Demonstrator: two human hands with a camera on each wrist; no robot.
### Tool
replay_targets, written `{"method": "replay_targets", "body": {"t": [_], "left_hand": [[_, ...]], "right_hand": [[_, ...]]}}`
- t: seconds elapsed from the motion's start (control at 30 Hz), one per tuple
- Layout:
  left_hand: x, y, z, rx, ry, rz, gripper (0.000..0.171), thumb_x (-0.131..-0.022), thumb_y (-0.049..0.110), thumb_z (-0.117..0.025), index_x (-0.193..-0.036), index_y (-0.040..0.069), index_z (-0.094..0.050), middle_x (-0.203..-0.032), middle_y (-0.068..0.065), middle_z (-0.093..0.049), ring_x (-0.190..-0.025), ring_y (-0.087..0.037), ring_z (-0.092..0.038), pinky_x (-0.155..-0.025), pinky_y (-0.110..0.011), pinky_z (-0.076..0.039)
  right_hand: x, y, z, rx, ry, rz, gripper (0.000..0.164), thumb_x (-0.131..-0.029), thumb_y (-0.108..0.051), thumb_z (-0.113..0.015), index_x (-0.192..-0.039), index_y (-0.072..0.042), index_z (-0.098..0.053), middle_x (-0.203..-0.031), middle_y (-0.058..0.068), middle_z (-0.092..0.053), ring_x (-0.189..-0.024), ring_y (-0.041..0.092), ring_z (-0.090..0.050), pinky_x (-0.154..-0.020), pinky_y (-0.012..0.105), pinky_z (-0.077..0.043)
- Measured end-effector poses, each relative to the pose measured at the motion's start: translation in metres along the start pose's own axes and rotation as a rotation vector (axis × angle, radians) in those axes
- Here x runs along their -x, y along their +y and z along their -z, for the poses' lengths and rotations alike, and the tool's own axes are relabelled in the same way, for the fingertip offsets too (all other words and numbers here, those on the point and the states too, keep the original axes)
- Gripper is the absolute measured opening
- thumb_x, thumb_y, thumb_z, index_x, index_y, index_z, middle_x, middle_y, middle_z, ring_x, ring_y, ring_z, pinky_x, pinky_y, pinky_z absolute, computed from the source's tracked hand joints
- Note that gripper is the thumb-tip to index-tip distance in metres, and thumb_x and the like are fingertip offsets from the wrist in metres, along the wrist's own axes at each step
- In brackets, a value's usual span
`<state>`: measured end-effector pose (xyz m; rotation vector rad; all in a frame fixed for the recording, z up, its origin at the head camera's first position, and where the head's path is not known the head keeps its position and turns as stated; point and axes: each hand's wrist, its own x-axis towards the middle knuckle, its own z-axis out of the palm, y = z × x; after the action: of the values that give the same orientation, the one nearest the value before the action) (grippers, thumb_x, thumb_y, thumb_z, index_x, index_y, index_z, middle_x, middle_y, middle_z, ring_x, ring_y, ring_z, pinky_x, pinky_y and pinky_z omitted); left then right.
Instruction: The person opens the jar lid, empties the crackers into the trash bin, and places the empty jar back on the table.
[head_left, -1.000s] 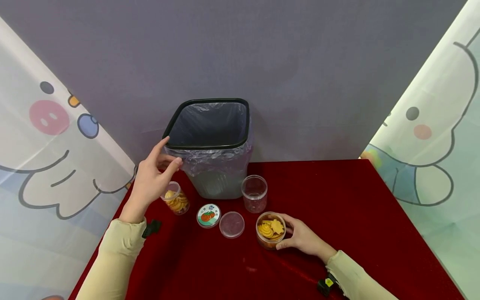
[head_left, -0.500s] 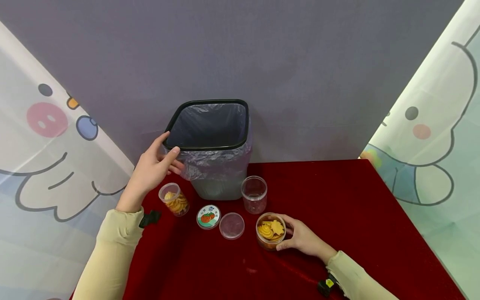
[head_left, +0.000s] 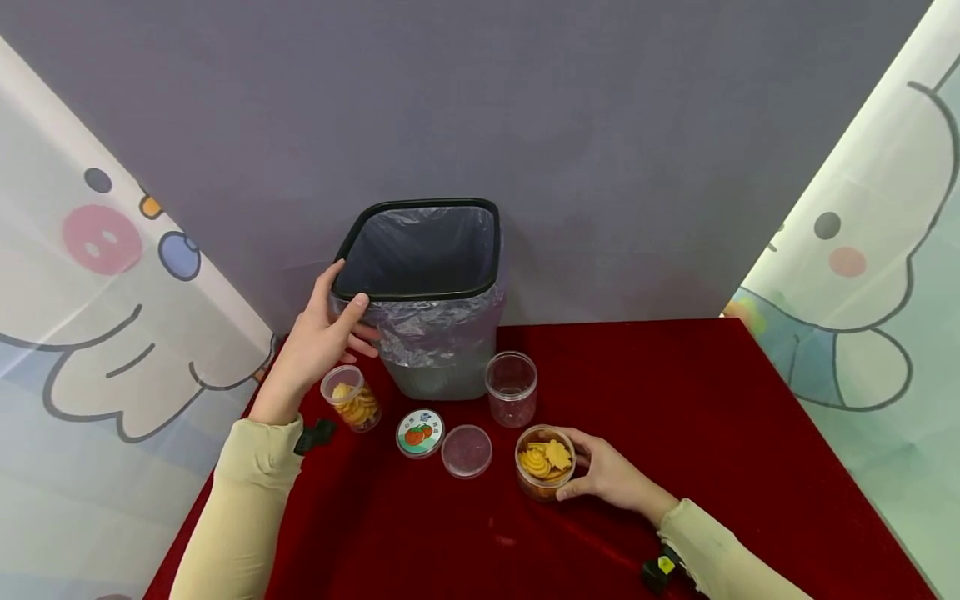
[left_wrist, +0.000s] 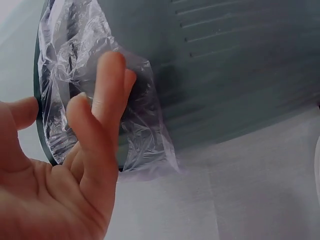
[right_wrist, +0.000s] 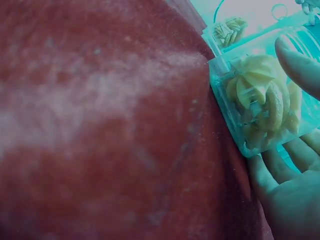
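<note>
In the head view my left hand [head_left: 315, 346] is at the near left corner of a trash can [head_left: 427, 383] lined with a clear plastic bag [head_left: 450, 329]. Its fingers are spread, and index fingertip and thumb lie right at the black rim [head_left: 420, 297]. The left wrist view shows the other fingers [left_wrist: 107, 90] over the bag on the can's side. My right hand [head_left: 611, 479] holds a clear plastic jar [head_left: 534, 490] of yellow cookies [right_wrist: 255, 82] around its right side. This jar stands upright on the red cloth.
Behind the held jar is a clear jar [head_left: 512, 408] with nothing visible inside. A second cookie jar [head_left: 358, 408] stands below my left hand. Between them lie a lid with a printed tomato-like picture [head_left: 420, 435] and a plain clear lid [head_left: 467, 452]. A grey backdrop [head_left: 615, 167] rises behind the can.
My left hand has moved a little right and up, bringing its fingers from beside the can onto the rim's corner. My right hand and its jar have stayed put.
</note>
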<state>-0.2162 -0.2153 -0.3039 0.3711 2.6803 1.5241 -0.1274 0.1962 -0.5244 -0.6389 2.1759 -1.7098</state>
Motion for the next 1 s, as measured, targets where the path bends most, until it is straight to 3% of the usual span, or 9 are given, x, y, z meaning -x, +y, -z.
{"method": "replay_targets", "body": {"t": [0.33,0.67,1.0], "left_hand": [[-0.001,0.0,-0.01,-0.015,0.079,-0.004,0.077,-0.1,0.056,-0.049,-0.159,0.038,-0.004,-0.095,-0.02,-0.074,-0.074,-0.023,-0.074,-0.063,-0.036,-0.059],[0.0,-0.005,-0.012,-0.035,0.127,-0.019,0.076,-0.1,0.056,-0.048,-0.159,0.034,-0.006,-0.091,-0.02,-0.074,-0.071,-0.023,-0.073,-0.059,-0.037,-0.059],[-0.001,-0.006,-0.014,-0.04,0.159,-0.038,0.074,-0.1,0.056,-0.048,-0.159,0.034,-0.009,-0.088,-0.019,-0.074,-0.069,-0.023,-0.073,-0.062,-0.043,-0.06]], "right_hand": [[0.007,-0.012,0.01,0.005,0.033,0.022,0.086,-0.075,-0.017,-0.089,-0.147,-0.008,-0.045,-0.144,0.011,-0.052,-0.127,0.015,-0.053,-0.101,0.02,-0.042],[0.01,-0.033,0.032,0.122,0.128,0.038,0.087,-0.073,-0.02,-0.09,-0.148,-0.01,-0.047,-0.142,0.009,-0.055,-0.122,0.018,-0.057,-0.097,0.021,-0.045],[0.001,-0.056,0.053,0.065,0.154,0.054,0.082,-0.08,-0.01,-0.084,-0.15,-0.003,-0.042,-0.147,0.017,-0.048,-0.122,0.009,-0.055,-0.096,0.02,-0.046]]}}
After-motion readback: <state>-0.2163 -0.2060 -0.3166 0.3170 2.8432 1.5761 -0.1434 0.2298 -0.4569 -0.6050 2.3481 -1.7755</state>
